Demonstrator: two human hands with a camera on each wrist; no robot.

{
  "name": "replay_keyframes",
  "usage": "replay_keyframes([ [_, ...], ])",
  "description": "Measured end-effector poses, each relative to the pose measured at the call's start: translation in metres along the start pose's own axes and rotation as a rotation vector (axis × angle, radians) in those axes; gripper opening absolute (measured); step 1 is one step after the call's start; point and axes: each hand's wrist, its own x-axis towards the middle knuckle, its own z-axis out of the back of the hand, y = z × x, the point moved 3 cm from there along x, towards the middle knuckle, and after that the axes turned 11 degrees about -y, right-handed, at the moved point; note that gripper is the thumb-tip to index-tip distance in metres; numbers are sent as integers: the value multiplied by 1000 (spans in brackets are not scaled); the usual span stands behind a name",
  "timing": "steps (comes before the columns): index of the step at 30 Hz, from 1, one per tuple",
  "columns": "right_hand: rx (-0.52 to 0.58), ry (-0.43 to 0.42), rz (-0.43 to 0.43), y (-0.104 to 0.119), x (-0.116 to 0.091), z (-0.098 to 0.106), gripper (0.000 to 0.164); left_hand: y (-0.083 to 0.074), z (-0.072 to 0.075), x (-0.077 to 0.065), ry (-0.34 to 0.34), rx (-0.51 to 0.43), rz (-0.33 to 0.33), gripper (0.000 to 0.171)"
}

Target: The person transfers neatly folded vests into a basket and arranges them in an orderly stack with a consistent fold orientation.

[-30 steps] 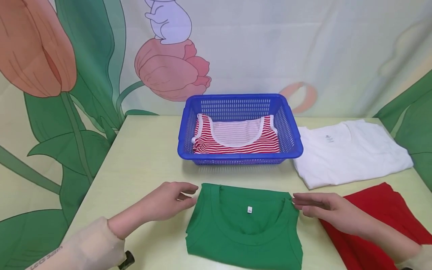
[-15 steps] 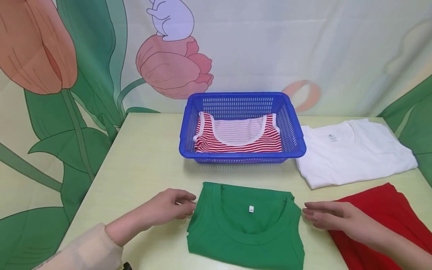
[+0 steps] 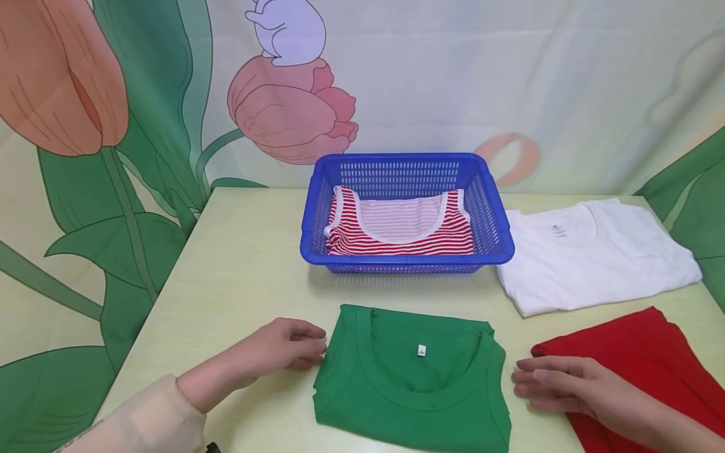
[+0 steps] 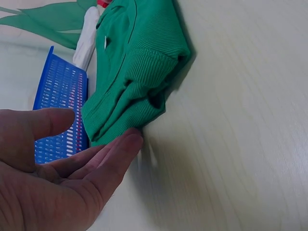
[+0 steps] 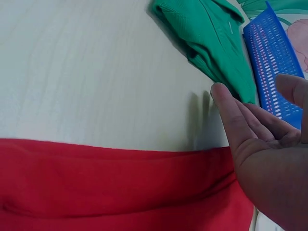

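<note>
A folded green tank top [image 3: 419, 418] with a small white neck label lies at the front of the table. Beside its left edge is my left hand [image 3: 274, 352], fingers loosely bent and holding nothing. In the left wrist view the fingertips [image 4: 131, 137] are close to the green fabric; I cannot tell whether they touch it. My right hand [image 3: 583, 387] hovers between the green top and a folded red garment [image 3: 640, 343], apart from the green top. Its fingers [image 5: 233, 115] are nearly straight, with the thumb held away and nothing in the grasp.
Behind the green top stands a blue plastic basket [image 3: 406, 259] holding a folded red-and-white striped tank top [image 3: 396, 245]. A folded white shirt [image 3: 600, 258] lies to the basket's right. A printed curtain [image 3: 425, 75] hangs along the table's back edge.
My right hand has moved right and toward me, away from the green top's shoulder. My left hand has dropped slightly lower beside the top's left edge. The garments stay in place.
</note>
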Motion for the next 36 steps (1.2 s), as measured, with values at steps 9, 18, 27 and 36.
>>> replay_keyframes([
  [9, 57, 28, -16, -4, 5, -6, 58, 4, -1, 3, 35, -61, 33, 48],
  [18, 123, 39, -26, -1, 13, -15, 60, 3, -6, 7, 39, -135, 83, 46],
  [27, 172, 21, -41, -3, 17, -20, 58, 8, -9, 13, 77, -189, 146, 42],
  [36, 126, -22, -34, 0, 19, -24, 62, 8, -14, 17, 105, -211, 139, 43],
])
